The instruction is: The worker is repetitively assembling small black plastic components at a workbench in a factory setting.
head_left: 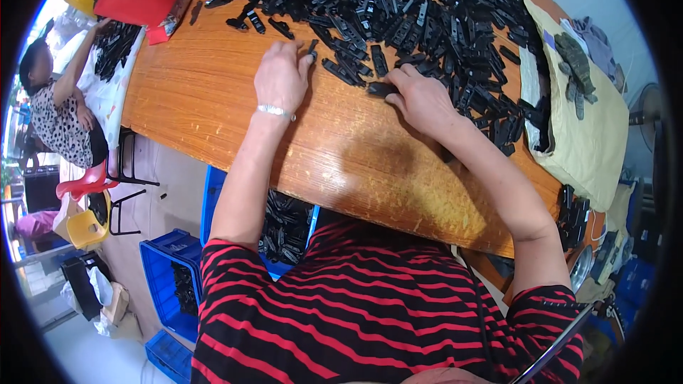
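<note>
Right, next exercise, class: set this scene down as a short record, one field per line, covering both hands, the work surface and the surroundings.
Left hand: pinches a slim black piece
Right hand: grips a dark piece at the pile's near edge
Surface: wooden table
Pile: many small black parts, heaped toward the far side
Right side: pale sack with a grey glove on it
Floor: blue crate holding black parts
Far left: another person
</note>
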`<state>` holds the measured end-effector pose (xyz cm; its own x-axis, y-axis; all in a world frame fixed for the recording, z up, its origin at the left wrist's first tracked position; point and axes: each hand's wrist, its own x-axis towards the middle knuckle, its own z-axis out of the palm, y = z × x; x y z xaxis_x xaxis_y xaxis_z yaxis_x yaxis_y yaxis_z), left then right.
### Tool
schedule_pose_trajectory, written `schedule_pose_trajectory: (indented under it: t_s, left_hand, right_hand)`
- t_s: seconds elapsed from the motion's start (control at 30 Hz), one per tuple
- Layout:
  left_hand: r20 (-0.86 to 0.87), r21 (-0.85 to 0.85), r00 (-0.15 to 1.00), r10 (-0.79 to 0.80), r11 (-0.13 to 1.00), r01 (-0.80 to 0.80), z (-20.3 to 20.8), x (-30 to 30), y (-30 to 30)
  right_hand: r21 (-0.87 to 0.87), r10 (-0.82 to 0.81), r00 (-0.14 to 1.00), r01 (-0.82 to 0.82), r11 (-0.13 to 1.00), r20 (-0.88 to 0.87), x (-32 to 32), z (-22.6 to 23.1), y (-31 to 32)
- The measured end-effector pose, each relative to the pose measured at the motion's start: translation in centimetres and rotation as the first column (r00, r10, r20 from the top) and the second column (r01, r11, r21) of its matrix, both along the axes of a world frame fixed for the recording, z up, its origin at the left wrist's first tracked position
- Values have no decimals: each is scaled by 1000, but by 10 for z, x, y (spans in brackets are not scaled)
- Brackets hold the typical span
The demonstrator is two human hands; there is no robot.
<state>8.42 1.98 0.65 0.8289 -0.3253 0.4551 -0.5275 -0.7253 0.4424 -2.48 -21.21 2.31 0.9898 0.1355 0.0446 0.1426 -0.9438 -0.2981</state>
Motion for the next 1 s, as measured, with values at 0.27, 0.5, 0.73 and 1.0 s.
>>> schedule_pose_trajectory:
  t_s: [0.27,0.5,0.73,1.0]
  left_hand:
    - [-168,78,984,64,996,-51,-6,5,-17]
    - [-220,17,975,42,999,-39,-2,-20,-8]
    - [-267,-281,940,-212,950,135,20,-69,-16]
    - [-479,-603,717,-506,784,151,9,-76,-24]
  right_hand:
    - [300,21,997,-41,953,69,-42,-27,16]
    - [187,4,967,-53,981,255,-45,-25,22]
    - [603,-169,979,69,795,112,-24,8,24]
    - [827,-45,915,382,412,-400,-30,10,11]
